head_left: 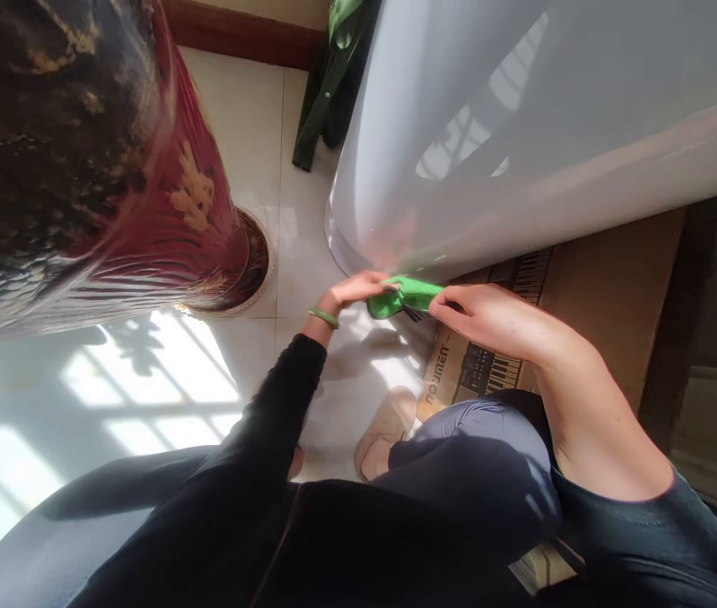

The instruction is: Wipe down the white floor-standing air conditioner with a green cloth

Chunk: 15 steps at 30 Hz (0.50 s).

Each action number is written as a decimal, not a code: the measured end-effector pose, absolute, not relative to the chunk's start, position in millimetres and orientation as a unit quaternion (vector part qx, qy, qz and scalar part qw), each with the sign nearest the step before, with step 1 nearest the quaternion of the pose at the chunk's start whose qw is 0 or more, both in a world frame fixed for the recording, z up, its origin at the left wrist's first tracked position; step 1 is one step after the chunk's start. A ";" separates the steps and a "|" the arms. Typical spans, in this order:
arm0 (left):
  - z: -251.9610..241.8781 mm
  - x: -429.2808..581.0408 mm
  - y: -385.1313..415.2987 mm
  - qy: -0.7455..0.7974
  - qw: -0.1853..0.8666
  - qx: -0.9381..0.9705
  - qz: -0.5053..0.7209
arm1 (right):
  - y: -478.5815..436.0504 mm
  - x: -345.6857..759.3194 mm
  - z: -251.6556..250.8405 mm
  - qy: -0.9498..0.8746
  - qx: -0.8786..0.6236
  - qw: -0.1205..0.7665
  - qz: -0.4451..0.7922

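A bright green cloth is stretched between my two hands, low beside a glossy white rounded column. My left hand, with a green bangle at its wrist, pinches the cloth's left end. At the cloth's right end, the thumb and fingers of my right hand are closed on it. Part of the cloth bunches and hangs down near the left fingers. Whether it touches the white column behind it, I cannot tell.
To the left stands a large dark and red vase on the tiled floor. A cardboard box printed with a keyboard lies at the right, against my knee. Dark green folding legs stand behind the column. My shoe is below my hands.
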<state>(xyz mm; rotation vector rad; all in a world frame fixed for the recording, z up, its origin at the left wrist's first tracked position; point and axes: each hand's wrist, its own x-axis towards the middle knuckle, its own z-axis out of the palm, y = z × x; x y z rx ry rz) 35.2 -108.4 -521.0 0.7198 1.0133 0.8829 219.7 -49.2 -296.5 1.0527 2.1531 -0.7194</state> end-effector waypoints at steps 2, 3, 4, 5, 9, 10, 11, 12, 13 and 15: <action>-517.1 45.7 -108.5 0.373 0.774 0.269 0.435 | -51.1 218.0 -297.6 0.828 0.358 0.321 -0.290; -516.3 51.7 -108.8 0.332 0.792 0.248 0.447 | -52.4 217.2 -298.2 0.834 0.332 0.320 -0.304; -516.5 57.8 -109.4 0.301 0.804 0.237 0.455 | -53.6 216.6 -298.9 0.839 0.306 0.318 -0.319; -517.7 63.7 -110.2 0.280 0.810 0.234 0.458 | -54.7 216.3 -299.6 0.842 0.281 0.317 -0.334; -530.3 80.8 -115.1 0.264 0.817 0.249 0.449 | -57.0 215.5 -300.4 0.833 0.230 0.335 -0.375; -534.7 82.6 -116.7 0.265 0.817 0.248 0.448 | -57.1 215.3 -300.2 0.829 0.232 0.342 -0.376; -539.4 83.4 -118.5 0.265 0.818 0.243 0.449 | -57.1 215.2 -299.9 0.826 0.237 0.347 -0.375; -544.2 83.3 -120.6 0.266 0.820 0.234 0.450 | -57.3 215.1 -299.5 0.825 0.243 0.349 -0.372; -549.1 82.6 -122.9 0.271 0.822 0.219 0.450 | -57.5 215.1 -299.1 0.825 0.246 0.347 -0.372; -558.8 79.9 -128.1 0.301 0.827 0.162 0.447 | -58.2 215.2 -298.4 0.828 0.241 0.336 -0.379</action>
